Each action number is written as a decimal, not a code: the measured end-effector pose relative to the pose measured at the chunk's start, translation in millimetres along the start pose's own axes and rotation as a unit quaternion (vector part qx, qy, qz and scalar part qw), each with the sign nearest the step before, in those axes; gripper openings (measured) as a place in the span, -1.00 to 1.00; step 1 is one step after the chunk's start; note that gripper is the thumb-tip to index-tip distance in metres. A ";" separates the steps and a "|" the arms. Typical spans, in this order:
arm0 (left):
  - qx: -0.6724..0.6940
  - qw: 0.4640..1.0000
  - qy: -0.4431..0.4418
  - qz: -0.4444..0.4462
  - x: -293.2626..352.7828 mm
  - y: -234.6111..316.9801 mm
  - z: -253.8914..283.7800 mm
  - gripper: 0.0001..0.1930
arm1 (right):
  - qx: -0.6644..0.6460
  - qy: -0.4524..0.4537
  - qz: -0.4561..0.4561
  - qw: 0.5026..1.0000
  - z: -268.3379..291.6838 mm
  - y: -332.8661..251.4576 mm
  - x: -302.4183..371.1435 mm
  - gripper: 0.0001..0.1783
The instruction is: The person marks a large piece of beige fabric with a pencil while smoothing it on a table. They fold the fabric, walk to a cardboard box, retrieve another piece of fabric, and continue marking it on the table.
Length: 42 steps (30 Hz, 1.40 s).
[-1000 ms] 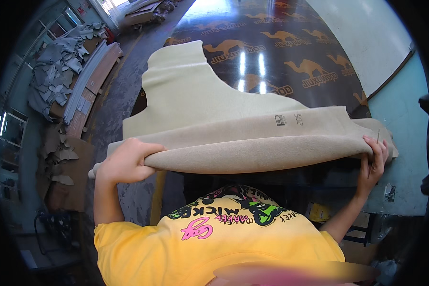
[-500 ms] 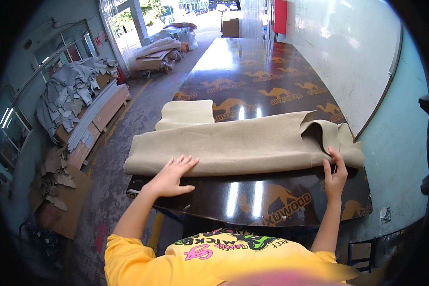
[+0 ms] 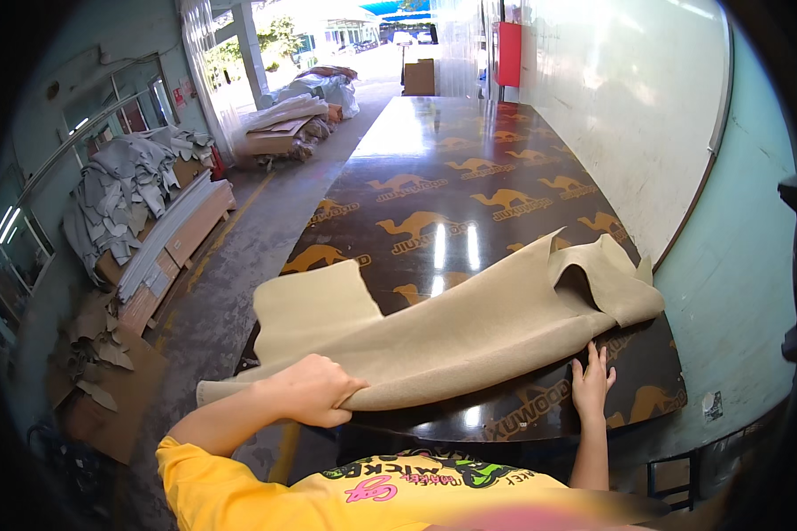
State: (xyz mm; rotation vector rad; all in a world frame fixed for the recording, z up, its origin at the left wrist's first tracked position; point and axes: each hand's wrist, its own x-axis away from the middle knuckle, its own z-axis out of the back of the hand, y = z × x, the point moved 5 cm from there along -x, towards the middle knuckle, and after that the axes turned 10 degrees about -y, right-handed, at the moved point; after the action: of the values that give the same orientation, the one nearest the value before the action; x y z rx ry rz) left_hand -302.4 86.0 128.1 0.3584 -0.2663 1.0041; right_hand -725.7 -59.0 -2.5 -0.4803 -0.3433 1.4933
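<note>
A folded beige hide, looking like leather, lies across the near end of a dark glossy table with orange camel prints. My left hand is closed on its near edge, the fingers curled out of sight around the fold. Its left end hangs past the table's edge, and a squarish flap spreads out behind. At the right end the hide curls up into an open loop. Just below that end, my right hand has its fingers stretched and apart, with the tips near the hide's edge and nothing gripped.
Grey hides are heaped beside long cardboard boxes on the left. Wrapped bundles stand farther back by the doorway. A white board on the wall runs along the table's right side, with a red box beyond it.
My left hand has gone from lying flat on the hide to gripping its edge, drawing the left part toward me. My right hand has come off the hide's right end and moved slightly nearer.
</note>
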 end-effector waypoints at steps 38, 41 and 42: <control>0.011 0.839 0.399 0.370 -0.6 -120.5 -101.9 -0.24 | -0.374 -0.201 0.304 0.853 -111.3 -142.8 -120.9 -0.62; 0.011 0.841 0.403 0.360 0.9 -119.5 -99.7 -0.22 | -0.363 -0.185 0.281 0.869 -111.0 -143.2 -121.4 -0.61; 0.026 0.843 0.397 0.362 0.9 -120.5 -100.9 -0.22 | -0.346 -0.168 0.288 0.877 -109.5 -143.9 -121.0 -0.61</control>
State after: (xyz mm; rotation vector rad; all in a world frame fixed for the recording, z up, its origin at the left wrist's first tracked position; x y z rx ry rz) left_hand -193.3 69.5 16.2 -0.1619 0.4235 1.8190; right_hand -553.5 -191.5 -15.0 -0.9497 -1.1088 2.0272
